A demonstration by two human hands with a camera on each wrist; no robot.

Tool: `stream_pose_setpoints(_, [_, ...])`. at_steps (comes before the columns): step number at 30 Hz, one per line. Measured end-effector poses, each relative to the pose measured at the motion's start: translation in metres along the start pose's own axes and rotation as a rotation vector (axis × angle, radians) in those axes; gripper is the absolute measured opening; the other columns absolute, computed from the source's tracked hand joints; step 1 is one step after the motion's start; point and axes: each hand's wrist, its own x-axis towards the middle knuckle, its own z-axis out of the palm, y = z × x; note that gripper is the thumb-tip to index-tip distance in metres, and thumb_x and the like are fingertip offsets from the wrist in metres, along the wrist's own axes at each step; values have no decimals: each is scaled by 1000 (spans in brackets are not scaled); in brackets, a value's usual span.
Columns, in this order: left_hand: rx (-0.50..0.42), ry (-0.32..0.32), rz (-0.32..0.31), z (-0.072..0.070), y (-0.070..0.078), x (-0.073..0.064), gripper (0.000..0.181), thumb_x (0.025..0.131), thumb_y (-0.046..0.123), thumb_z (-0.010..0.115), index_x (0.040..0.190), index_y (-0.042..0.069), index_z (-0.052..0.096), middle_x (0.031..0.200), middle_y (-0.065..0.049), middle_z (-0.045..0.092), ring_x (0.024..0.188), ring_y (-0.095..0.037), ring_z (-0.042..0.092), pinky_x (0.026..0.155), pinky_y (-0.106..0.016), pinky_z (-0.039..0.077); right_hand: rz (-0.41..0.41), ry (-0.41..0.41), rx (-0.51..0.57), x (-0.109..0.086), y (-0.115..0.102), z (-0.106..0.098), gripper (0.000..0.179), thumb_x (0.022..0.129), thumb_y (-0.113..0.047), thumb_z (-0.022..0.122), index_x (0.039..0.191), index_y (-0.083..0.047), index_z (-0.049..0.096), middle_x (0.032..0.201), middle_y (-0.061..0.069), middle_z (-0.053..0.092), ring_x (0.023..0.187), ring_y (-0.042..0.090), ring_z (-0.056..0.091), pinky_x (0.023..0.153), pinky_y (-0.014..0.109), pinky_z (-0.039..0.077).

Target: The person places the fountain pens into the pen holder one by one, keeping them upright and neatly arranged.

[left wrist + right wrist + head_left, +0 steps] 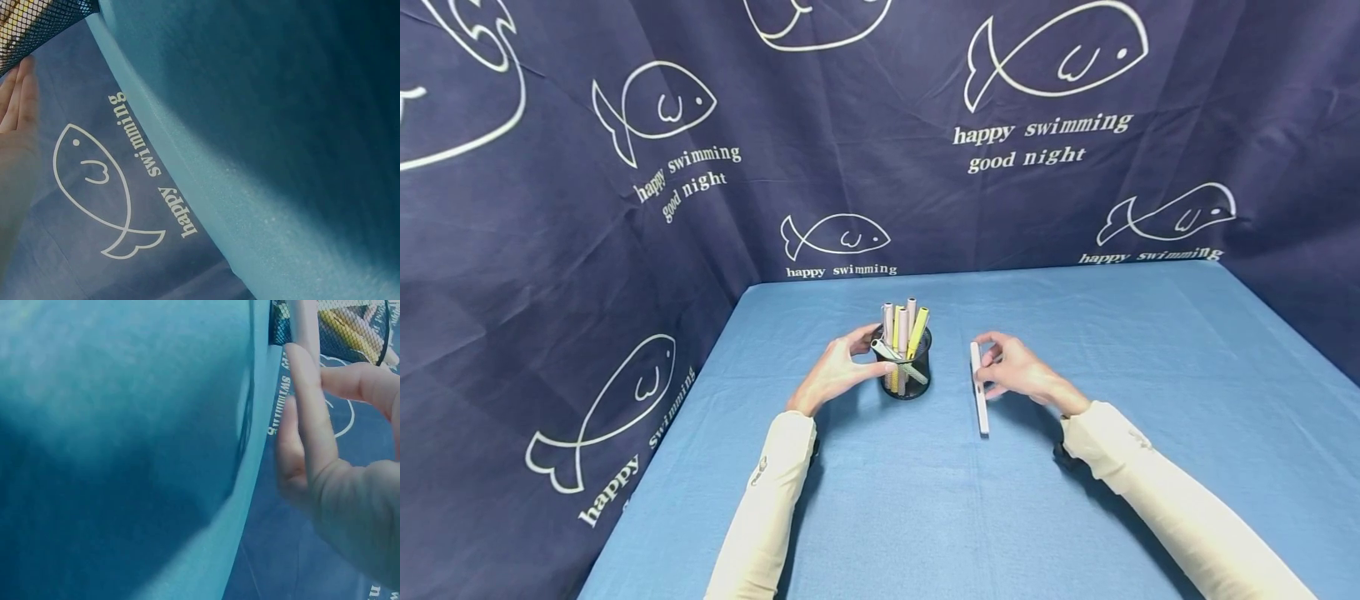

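A black mesh pen cup [922,380] stands on the blue cloth, full of pale pink, yellow and light green pens [903,332]. My left hand [838,367] holds it from the left, thumb across the front and fingers behind. The left wrist view catches those fingers [26,94] against the mesh wall. To the right of the cup, a pale pink pen [981,408] is pinched between thumb and fingers of my right hand [1021,368]. Its near end points toward me. In the right wrist view the same pen [304,325] overlaps the cup behind it.
Blue cloth [880,500] covers the table. Dark blue curtains [925,200] with white fish drawings and lettering hang along the back and both sides. Both forearms wear cream sleeves [767,500].
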Motion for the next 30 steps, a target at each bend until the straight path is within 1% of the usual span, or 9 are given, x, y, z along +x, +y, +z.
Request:
stream_pose_setpoints(3, [3, 0, -1, 0, 0, 0, 79, 86, 35, 84, 153, 10, 50, 136, -12, 64, 127, -31, 58, 111, -53, 42, -63, 15, 34, 1, -2, -2, 66, 90, 14, 63, 149, 14, 33, 103, 21, 48, 81, 24, 67, 72, 42, 63])
stream_pose_setpoints(6, [2, -1, 0, 0, 1, -1, 79, 86, 34, 84, 153, 10, 50, 137, -13, 64, 128, -32, 58, 112, -53, 41, -124, 39, 57, 1, -5, -3, 68, 90, 14, 64, 150, 11, 35, 105, 22, 48, 81, 23, 64, 70, 42, 63])
stream_pose_setpoints(9, [-1, 0, -1, 0, 2, -1, 79, 87, 34, 84, 153, 10, 50, 137, -13, 64, 128, -32, 58, 112, -54, 41, -198, 71, 51, 2, -8, -4, 67, 89, 14, 65, 150, 9, 37, 106, 24, 50, 81, 18, 64, 69, 43, 63])
stream_pose_setpoints(13, [-2, -2, 1, 0, 2, 0, 78, 87, 34, 84, 153, 10, 50, 137, -11, 64, 128, -31, 58, 112, -53, 41, -277, 106, 40, 4, -10, -4, 66, 89, 16, 64, 150, 6, 40, 109, 25, 51, 83, 14, 64, 69, 44, 63])
stream_pose_setpoints(19, [2, -5, 1, 0, 2, 0, 79, 86, 33, 85, 153, 10, 50, 136, -10, 64, 128, -31, 58, 111, -52, 42, -367, 147, 39, 6, -14, -4, 66, 89, 14, 67, 150, 1, 45, 110, 25, 52, 90, 21, 64, 69, 45, 63])
stream_pose_setpoints(22, [4, -4, -1, 0, 1, 0, 79, 86, 34, 85, 153, 10, 50, 137, -11, 64, 128, -31, 58, 111, -53, 42, -425, 160, 32, 7, -18, -4, 66, 89, 14, 68, 150, 0, 46, 110, 25, 53, 92, 23, 65, 69, 48, 63])
stream_pose_setpoints(26, [7, -1, -7, 0, 1, 0, 79, 86, 34, 85, 153, 10, 50, 137, -11, 64, 128, -31, 58, 112, -53, 42, -493, 169, 23, 8, -24, -4, 65, 90, 15, 68, 150, -1, 47, 110, 25, 54, 92, 21, 65, 68, 52, 62])
stream_pose_setpoints(30, [12, 1, -7, 0, 1, 0, 79, 86, 34, 85, 153, 11, 50, 137, -11, 64, 128, -31, 58, 111, -52, 42, -542, 176, 15, 11, -31, -1, 65, 91, 14, 69, 150, -2, 48, 111, 25, 54, 91, 19, 65, 66, 47, 63])
